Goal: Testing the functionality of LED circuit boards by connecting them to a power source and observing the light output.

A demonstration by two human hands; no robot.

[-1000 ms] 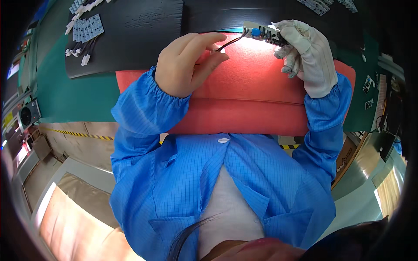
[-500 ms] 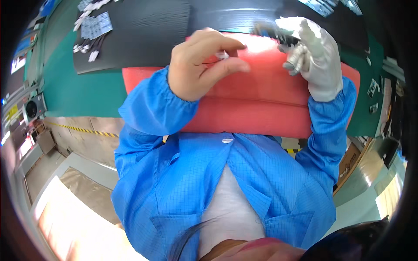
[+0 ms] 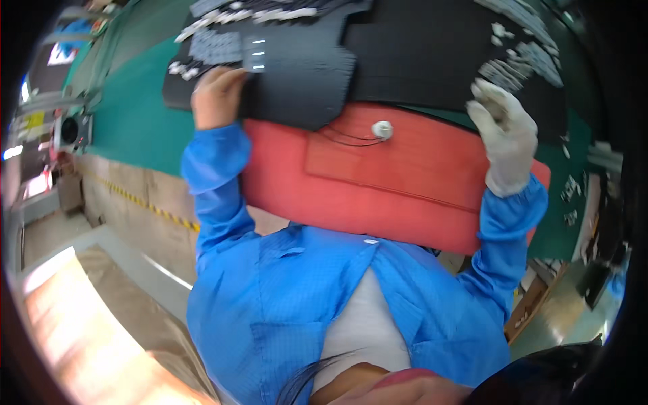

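Observation:
My left hand (image 3: 219, 98), bare, reaches over the left part of the black mat (image 3: 412, 64). Its fingers are pressed together beside a block of grey-blue pieces (image 3: 214, 47); whether they hold something is blurred. My right hand (image 3: 507, 138), in a white glove, hovers at the mat's right side, its thumb and curved fingers apart. Just beyond it lie small grey parts (image 3: 506, 74) in a cluster. Between my hands, a round white part (image 3: 383, 130) with thin dark wires rests on the red pad (image 3: 398, 196).
Rows of white-ended leads (image 3: 270, 15) lie along the far left of the mat. More grey-blue pieces (image 3: 538, 62) sit at the far right. The green tabletop (image 3: 138, 128) shows around the mat, with loose small parts (image 3: 571, 189) at its right edge.
My left hand has gone from above the red pad to the left of the mat. My right hand no longer shows the dark blurred item. The wired white part now lies exposed on the pad.

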